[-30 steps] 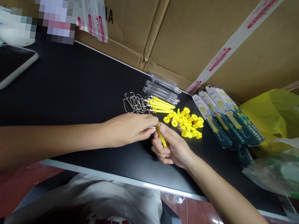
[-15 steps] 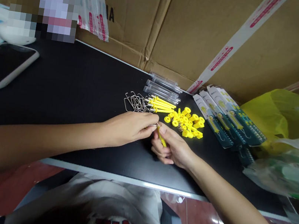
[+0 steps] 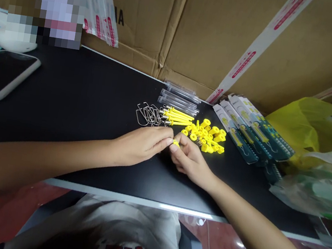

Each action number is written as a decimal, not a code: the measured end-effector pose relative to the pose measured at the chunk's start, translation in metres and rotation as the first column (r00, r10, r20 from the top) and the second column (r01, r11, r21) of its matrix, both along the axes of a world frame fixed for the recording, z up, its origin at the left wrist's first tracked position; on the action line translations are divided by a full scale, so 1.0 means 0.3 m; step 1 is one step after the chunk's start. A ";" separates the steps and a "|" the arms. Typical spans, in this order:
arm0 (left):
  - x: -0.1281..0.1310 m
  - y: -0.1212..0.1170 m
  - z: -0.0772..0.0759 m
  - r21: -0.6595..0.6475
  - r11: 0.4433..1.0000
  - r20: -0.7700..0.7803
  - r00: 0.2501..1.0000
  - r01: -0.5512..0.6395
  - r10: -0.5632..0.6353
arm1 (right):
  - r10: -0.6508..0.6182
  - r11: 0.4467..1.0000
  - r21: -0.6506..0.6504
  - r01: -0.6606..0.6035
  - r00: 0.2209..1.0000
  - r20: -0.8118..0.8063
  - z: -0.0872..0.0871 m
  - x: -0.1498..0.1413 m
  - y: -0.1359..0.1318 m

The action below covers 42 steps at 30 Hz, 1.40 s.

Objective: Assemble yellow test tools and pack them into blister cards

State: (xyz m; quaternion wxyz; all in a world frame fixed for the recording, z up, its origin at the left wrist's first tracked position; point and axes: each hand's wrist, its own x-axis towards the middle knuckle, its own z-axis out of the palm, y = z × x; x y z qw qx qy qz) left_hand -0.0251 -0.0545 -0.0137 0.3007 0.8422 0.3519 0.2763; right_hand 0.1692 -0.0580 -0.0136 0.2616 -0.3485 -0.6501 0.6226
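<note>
Just in front of the parts, my left hand point(image 3: 147, 144) and my right hand point(image 3: 190, 159) meet fingertip to fingertip. My right thumb and fingers pinch a small yellow plastic rod point(image 3: 176, 143), mostly covered by them. The left fingers are closed on a thin metal spring, seen half a second ago and now hidden. Behind the hands lie bent wire hooks point(image 3: 148, 115), yellow rods with metal springs point(image 3: 179, 117), and a heap of yellow plastic caps and pieces point(image 3: 206, 136).
Clear plastic tubes point(image 3: 179, 99) lie by the cardboard box point(image 3: 244, 36). To the right are packaged spring scales point(image 3: 252, 131), a yellow plastic bag point(image 3: 297, 121) and a clear bag point(image 3: 316, 184). A phone point(image 3: 1, 75) rests on the black table point(image 3: 84, 83) at left.
My right hand has turned over, its fingers now higher around the yellow rod, which shows less. The metal spring between the hands has gone out of sight. My left hand has barely moved.
</note>
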 end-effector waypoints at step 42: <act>0.016 0.029 -0.008 -0.747 0.645 0.474 0.811 0.163 0.344 | -0.530 0.363 0.875 -0.320 0.702 0.476 0.075 0.102 0.220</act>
